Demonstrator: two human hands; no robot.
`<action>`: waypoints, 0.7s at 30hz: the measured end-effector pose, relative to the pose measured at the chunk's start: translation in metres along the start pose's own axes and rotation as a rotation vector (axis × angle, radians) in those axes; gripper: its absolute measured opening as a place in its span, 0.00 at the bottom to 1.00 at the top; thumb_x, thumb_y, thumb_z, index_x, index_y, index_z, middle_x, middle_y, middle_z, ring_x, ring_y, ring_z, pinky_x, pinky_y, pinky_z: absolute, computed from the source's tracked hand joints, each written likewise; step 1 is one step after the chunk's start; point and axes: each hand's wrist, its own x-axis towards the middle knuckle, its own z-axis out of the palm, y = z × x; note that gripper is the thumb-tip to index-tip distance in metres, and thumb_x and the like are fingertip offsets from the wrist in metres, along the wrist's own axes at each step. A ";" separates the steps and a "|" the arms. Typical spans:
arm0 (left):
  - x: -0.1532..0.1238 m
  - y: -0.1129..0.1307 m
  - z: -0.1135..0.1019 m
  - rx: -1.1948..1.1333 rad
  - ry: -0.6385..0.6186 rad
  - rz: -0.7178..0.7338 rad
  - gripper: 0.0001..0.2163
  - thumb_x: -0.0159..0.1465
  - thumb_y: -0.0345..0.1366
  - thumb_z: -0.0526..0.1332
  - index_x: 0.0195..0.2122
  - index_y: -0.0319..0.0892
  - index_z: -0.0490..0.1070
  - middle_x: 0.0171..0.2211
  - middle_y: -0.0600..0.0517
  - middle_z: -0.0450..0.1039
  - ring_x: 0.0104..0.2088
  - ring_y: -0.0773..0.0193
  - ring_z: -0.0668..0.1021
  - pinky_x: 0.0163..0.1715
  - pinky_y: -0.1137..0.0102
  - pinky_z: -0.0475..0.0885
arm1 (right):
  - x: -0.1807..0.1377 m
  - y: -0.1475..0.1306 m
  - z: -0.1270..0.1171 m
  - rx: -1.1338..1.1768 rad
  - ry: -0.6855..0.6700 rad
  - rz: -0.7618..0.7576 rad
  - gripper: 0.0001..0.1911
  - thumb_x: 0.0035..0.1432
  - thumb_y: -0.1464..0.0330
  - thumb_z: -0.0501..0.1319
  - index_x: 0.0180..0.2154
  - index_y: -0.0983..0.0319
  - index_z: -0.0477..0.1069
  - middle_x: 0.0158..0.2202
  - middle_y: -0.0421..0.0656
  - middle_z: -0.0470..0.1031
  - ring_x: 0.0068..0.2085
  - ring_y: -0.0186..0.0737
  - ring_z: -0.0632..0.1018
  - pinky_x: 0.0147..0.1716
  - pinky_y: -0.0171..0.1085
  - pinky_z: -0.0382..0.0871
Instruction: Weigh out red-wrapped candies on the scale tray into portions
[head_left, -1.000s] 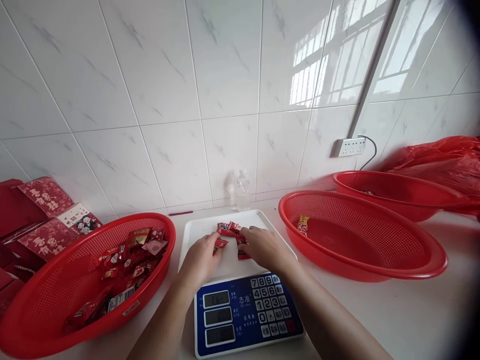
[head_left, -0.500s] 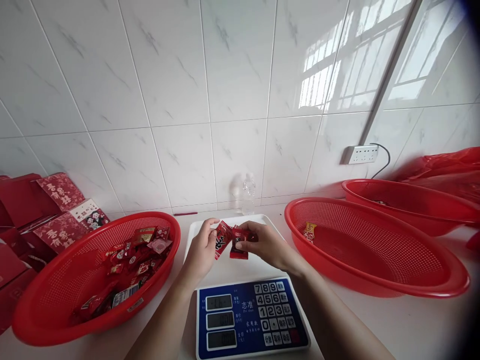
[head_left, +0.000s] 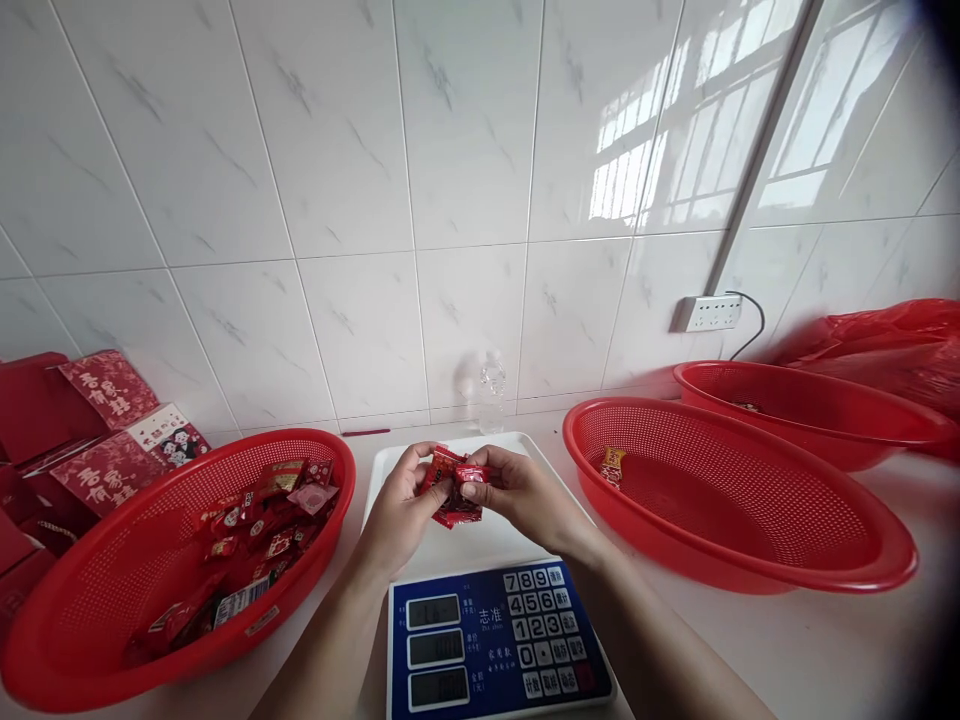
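At the far left, red boxes with gold lettering lean against the tiled wall. Just beside them on the desk sits a red basket with a heap of wrapped sweets in it. Next comes the scale, its blue keypad panel toward the person and its white tray behind. Above the tray the left hand and the right hand meet, both closed on one bunch of red packets; the left thumb and fingers pinch its left side, the right fingers curl over its right side. The packets are lifted off the tray. Behind the scale a clear bottle stands at the wall. Right of the scale lies a second basket with a single sweet near its left rim. A third basket sits behind it, touching or nearly so. A socket hangs on the wall above, and a red bag lies at the far right.
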 end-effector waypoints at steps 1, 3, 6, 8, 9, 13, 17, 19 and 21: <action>0.000 0.000 0.000 0.025 0.005 -0.001 0.19 0.59 0.41 0.62 0.49 0.43 0.60 0.39 0.48 0.74 0.36 0.58 0.79 0.31 0.67 0.75 | 0.000 0.000 0.001 -0.008 0.009 0.011 0.17 0.49 0.56 0.66 0.31 0.61 0.65 0.27 0.40 0.73 0.31 0.37 0.74 0.32 0.39 0.69; 0.000 -0.001 0.001 0.074 0.010 0.006 0.20 0.59 0.41 0.61 0.51 0.44 0.59 0.38 0.49 0.75 0.35 0.60 0.79 0.30 0.67 0.75 | -0.001 0.000 0.001 -0.034 0.036 0.023 0.17 0.49 0.56 0.66 0.31 0.61 0.65 0.28 0.40 0.73 0.32 0.38 0.75 0.33 0.40 0.70; 0.000 -0.003 0.004 0.117 0.011 0.023 0.21 0.60 0.42 0.59 0.53 0.45 0.57 0.39 0.49 0.74 0.34 0.60 0.80 0.31 0.66 0.75 | -0.001 0.000 0.002 -0.053 0.070 0.014 0.16 0.50 0.57 0.66 0.31 0.62 0.66 0.29 0.40 0.74 0.33 0.39 0.77 0.36 0.41 0.71; 0.001 -0.006 0.005 0.146 0.003 0.038 0.21 0.62 0.44 0.58 0.54 0.45 0.56 0.40 0.48 0.74 0.35 0.60 0.80 0.34 0.65 0.75 | -0.001 0.000 0.002 -0.014 0.070 0.016 0.16 0.50 0.58 0.66 0.31 0.61 0.66 0.30 0.41 0.75 0.33 0.39 0.78 0.36 0.42 0.71; 0.001 -0.007 0.005 0.158 -0.009 0.045 0.21 0.63 0.45 0.57 0.54 0.45 0.57 0.40 0.48 0.74 0.34 0.60 0.80 0.35 0.64 0.75 | 0.000 0.000 0.002 0.002 0.069 0.016 0.15 0.50 0.58 0.65 0.31 0.61 0.65 0.30 0.41 0.75 0.33 0.40 0.78 0.36 0.43 0.71; 0.002 -0.010 0.003 0.248 -0.031 0.076 0.20 0.64 0.47 0.54 0.54 0.43 0.58 0.40 0.47 0.73 0.36 0.60 0.79 0.37 0.64 0.74 | 0.000 -0.003 -0.008 -0.124 0.157 -0.043 0.12 0.52 0.60 0.63 0.32 0.61 0.66 0.28 0.40 0.75 0.31 0.39 0.77 0.33 0.40 0.71; 0.003 -0.009 -0.003 0.373 0.073 0.143 0.22 0.64 0.49 0.54 0.54 0.43 0.58 0.38 0.48 0.73 0.40 0.59 0.76 0.39 0.63 0.72 | -0.006 -0.015 -0.039 -0.517 0.524 -0.107 0.09 0.54 0.62 0.60 0.35 0.60 0.69 0.32 0.44 0.77 0.36 0.43 0.78 0.37 0.43 0.69; 0.003 -0.008 -0.006 0.375 0.105 0.152 0.22 0.63 0.50 0.53 0.54 0.43 0.58 0.37 0.48 0.73 0.40 0.59 0.76 0.40 0.62 0.72 | -0.012 -0.024 -0.060 -0.765 0.739 -0.070 0.09 0.54 0.63 0.59 0.36 0.59 0.70 0.35 0.45 0.78 0.38 0.45 0.77 0.38 0.44 0.68; 0.004 -0.007 -0.008 0.370 0.118 0.148 0.22 0.63 0.50 0.54 0.54 0.43 0.58 0.37 0.48 0.73 0.40 0.59 0.76 0.40 0.62 0.72 | -0.019 -0.032 -0.080 -0.942 0.884 0.008 0.09 0.55 0.64 0.58 0.38 0.59 0.70 0.38 0.46 0.78 0.39 0.48 0.76 0.37 0.45 0.67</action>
